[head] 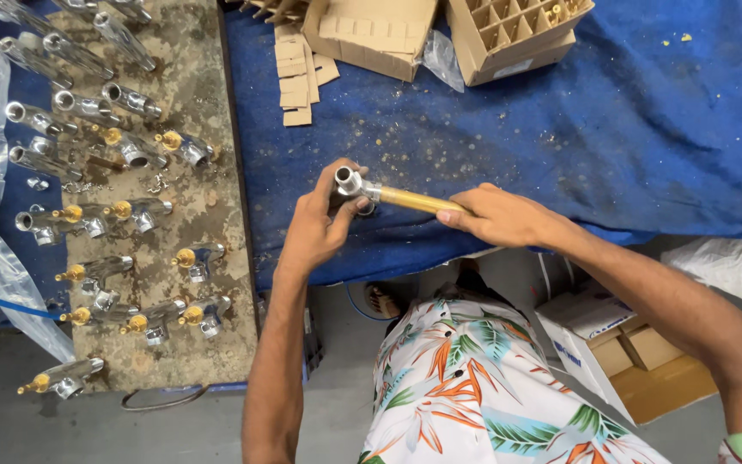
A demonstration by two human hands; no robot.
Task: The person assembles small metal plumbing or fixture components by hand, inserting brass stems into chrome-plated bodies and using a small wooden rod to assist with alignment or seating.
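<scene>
Brass rod point(412, 201) with a chrome fitting point(349, 180) on its end was held over the blue cloth point(560, 129). Left hand point(319, 223) had its fingers closed on the fitting; right hand point(495, 215) was wrapped round the rod. Risk: fitting could slip and drop off the table edge. Divided carton point(517, 34) held a few small brass pieces; plain carton point(371, 34) contents not visible.

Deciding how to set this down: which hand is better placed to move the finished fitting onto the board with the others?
Probably the left. The left hand grips the chrome fitting and is nearer the board; the right hand holds the brass tool handle, farther away.
</scene>
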